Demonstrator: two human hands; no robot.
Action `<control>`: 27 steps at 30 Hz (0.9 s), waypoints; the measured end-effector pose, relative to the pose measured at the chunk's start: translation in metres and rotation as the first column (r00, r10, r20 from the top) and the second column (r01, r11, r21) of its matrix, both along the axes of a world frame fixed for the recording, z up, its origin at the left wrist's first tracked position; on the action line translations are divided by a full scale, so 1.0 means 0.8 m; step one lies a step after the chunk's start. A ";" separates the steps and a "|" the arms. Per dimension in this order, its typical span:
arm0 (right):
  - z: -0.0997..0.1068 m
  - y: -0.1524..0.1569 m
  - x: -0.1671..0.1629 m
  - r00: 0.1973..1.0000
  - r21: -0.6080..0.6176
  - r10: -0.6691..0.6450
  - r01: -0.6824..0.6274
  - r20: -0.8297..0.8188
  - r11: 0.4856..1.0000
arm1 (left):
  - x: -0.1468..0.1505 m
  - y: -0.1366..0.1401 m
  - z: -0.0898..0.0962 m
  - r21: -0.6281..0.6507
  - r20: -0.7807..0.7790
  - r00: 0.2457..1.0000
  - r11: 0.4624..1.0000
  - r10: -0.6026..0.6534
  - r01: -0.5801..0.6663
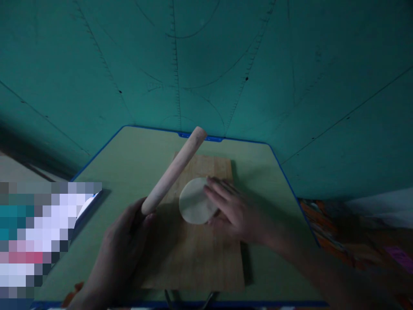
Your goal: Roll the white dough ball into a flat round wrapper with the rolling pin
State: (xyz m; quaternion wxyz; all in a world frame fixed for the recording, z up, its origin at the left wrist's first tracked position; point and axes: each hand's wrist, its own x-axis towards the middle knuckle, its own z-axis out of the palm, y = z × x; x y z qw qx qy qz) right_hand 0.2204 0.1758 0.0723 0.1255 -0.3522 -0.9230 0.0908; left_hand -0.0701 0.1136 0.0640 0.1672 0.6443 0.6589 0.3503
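Dough circle point(193, 206) is thin, pale and round, and we see it on the wooden cutting board point(193, 262), toward the far half. Our right hand point(237, 213) comes in from the right and puts its fingers on the right side of the dough, with the thumb near the lower edge. We cannot tell if finger and thumb pinch it or just touch it. Our left hand point(121, 241) is wrapped tight around the near end of a plain wooden rolling pin point(174, 172). That pin slants up and away, and its far end points to the back of the table point(145, 146). Our table is pale green with a blue edge, and it has a blue handle point(214, 139) at the back. Behind it we see a big green surface point(206, 56) with dark lines and curves. Two thin dark tips point(168, 297) poke up at the near edge, just below the board.
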 end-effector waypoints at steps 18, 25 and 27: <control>-0.004 -0.045 0.018 1.000 0.054 -0.018 0.020 -0.024 0.998 | -0.004 0.001 -0.006 -0.006 -0.001 1.000 1.000 -0.024 0.024; -0.010 -0.049 0.018 0.998 0.014 -0.027 0.027 0.049 1.000 | -0.003 0.001 -0.004 0.010 -0.014 1.000 1.000 -0.022 0.023; -0.011 -0.052 0.017 0.997 0.001 -0.030 0.030 0.076 1.000 | -0.003 0.002 -0.004 0.013 -0.016 1.000 1.000 -0.016 0.017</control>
